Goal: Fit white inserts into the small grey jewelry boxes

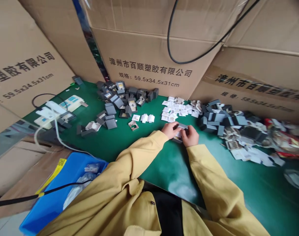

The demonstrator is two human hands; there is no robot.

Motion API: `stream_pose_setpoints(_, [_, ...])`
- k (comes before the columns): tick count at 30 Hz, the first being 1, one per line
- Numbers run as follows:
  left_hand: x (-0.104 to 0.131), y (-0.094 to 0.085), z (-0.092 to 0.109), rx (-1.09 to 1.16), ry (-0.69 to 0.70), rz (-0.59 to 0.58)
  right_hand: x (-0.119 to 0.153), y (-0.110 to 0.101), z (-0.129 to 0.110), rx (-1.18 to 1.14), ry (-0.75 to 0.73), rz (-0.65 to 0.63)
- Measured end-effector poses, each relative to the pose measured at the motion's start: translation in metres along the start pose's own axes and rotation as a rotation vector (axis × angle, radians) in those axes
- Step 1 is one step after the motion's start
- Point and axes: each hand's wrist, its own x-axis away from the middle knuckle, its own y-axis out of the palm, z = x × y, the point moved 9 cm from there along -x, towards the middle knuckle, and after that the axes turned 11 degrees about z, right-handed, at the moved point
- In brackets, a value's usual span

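Over the green table, both hands close round a small dark grey hinged box (178,139), its lid raised and something white inside. My left hand (170,130) grips the box at its left, fingers curled on the lid. On the opposite side, my right hand (190,136) has its thumb and fingers pressed at the box, partly hiding the inside. Just beyond the hands lie many white folded cards (175,108). A heap of grey boxes (116,101), some open, stands further left. More grey boxes (219,118) are piled to the right.
Large cardboard cartons (149,52) wall in the back. A black cable (184,62) hangs in front of them. A white power strip (58,111) lies at left on the green table (149,157). A blue bin (53,193) stands low left; plastic packaging (289,141) lies at right.
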Motion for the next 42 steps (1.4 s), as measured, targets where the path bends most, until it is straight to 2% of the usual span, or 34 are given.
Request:
stream_pose_setpoints(3, [-0.002,0.0,-0.002,0.006,0.013,0.013,0.0,0.005,-0.006,0.031,-0.037,0.011])
stream_pose_setpoints(10, [-0.005,-0.001,-0.001,0.116,0.001,0.025,-0.001,0.005,-0.001,-0.073,0.049,0.052])
stream_pose_setpoints(12, [-0.002,-0.001,-0.004,0.192,-0.057,0.013,0.002,0.0,0.0,-0.105,0.098,0.08])
stream_pose_setpoints(15, [0.002,0.003,-0.015,0.31,-0.173,-0.075,0.007,-0.007,-0.001,-0.164,0.167,0.13])
stream_pose_setpoints(20, [0.007,0.012,-0.019,0.413,-0.214,-0.287,0.015,-0.013,-0.015,-0.222,0.162,0.156])
stream_pose_setpoints(27, [0.008,0.015,-0.015,0.484,-0.256,-0.415,0.015,-0.013,-0.022,-0.218,0.138,0.151])
stream_pose_setpoints(31, [0.009,0.015,-0.015,0.466,-0.27,-0.424,0.016,-0.013,-0.025,-0.214,0.101,0.126])
stream_pose_setpoints(37, [0.006,0.006,-0.01,0.442,-0.254,-0.344,0.014,-0.014,-0.036,-0.276,0.027,0.085])
stream_pose_setpoints(40, [0.007,0.0,-0.016,0.53,-0.382,-0.343,0.014,-0.011,-0.036,-0.335,0.047,0.043])
stream_pose_setpoints(42, [0.005,-0.01,-0.022,0.652,-0.499,-0.305,0.014,-0.011,-0.031,-0.359,0.078,0.043])
